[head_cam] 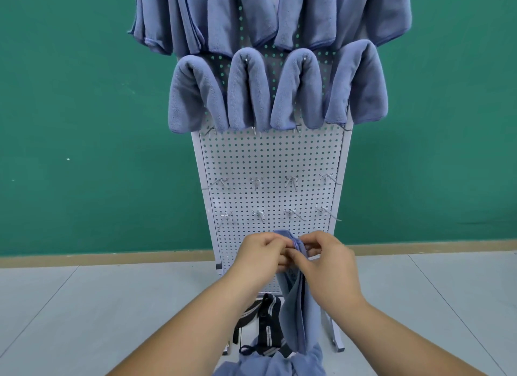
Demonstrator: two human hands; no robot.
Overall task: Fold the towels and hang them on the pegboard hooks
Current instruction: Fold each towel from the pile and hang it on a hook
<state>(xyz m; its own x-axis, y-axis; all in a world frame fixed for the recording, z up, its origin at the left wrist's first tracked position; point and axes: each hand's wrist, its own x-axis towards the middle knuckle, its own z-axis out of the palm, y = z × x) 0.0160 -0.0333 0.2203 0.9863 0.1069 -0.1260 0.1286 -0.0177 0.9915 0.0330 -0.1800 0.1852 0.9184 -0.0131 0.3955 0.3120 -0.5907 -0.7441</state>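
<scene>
At 6 o'clock the left grip (261, 252) and right grip (327, 269) both pinch the top edge of a blue towel (300, 314), which hangs down between the forearms. At 12 o'clock the pegboard (268, 157) carries folded towels (251, 90) above two rows of hooks (256, 181).

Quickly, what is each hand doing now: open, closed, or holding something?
Left hand: closed, pinching the top edge of the towel.
Right hand: closed, pinching the same towel edge.

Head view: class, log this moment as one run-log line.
stage: folding | left grip: pinches blue towel top edge | right grip: pinches same edge | pegboard: lower hooks bare
</scene>
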